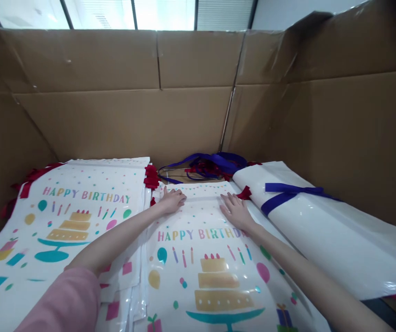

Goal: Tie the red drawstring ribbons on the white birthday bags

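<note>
A glossy white printed piece (201, 276), marked HAPPY BIRTHDAY over a tiered cake on a teal stand, lies in the middle of a large cardboard box. On its upper left part rests my left hand (173, 201), palm down with fingers stretched out. My right hand (235, 210) lies flat near its upper right edge, fingers spread, covering the end of the lettering. Dark red ribbon (244, 192) sticks out beside the right fingertips. Whether the piece is a bag or a sheet I cannot tell.
Matching printed pieces (69, 203) are stacked at left, with red ribbon (152, 177) along their edges. To the right lies a folded white bundle (326, 240) tied with blue ribbon (284, 196). Loose blue ribbon (215, 160) lies behind, against the cardboard wall (125, 120).
</note>
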A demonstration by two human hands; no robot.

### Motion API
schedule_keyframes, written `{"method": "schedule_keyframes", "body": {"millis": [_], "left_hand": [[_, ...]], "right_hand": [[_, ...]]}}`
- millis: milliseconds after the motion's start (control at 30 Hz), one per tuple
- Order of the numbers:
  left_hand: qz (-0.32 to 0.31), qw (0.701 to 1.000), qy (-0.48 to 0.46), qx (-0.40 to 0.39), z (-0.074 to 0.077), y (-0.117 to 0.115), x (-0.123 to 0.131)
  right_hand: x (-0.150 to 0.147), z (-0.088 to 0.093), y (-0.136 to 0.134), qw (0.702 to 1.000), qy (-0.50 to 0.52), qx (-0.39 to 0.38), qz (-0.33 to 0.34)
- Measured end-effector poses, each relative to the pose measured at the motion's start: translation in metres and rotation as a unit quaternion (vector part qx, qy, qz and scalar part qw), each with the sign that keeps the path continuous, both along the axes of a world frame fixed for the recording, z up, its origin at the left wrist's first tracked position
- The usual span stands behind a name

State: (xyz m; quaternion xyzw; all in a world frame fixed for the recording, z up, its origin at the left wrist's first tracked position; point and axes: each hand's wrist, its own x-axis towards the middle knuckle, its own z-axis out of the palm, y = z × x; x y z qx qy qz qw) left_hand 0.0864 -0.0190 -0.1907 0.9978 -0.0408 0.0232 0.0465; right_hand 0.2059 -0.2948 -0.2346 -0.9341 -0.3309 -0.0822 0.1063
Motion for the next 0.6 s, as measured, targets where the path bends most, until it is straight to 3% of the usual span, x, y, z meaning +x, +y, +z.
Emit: {"method": "schedule_keyframes", "body": {"millis": [167,267,433,600], "left_hand": [[0.014,0.996,-0.086,0.029,0.004,-0.007,-0.022],[0.03,0.991,-0.125,0.02,0.021,0.014,-0.057],[0.089,0.993,-0.071,0.012,0.054,0.088,-0.158],[0.157,0.987,0.019,-0.001,0.057,0.145,-0.267]], "right_hand": [[0.005,-0.022,0.005,0.999,0.019,-0.031,-0.014],[0.004,-0.025,0.005,0.999,0.018,-0.036,-0.02],[0.006,-0.021,0.005,0.998,0.026,-0.056,-0.02],[-0.003,-0.004,0.016,0.998,-0.008,-0.068,-0.006]]}}
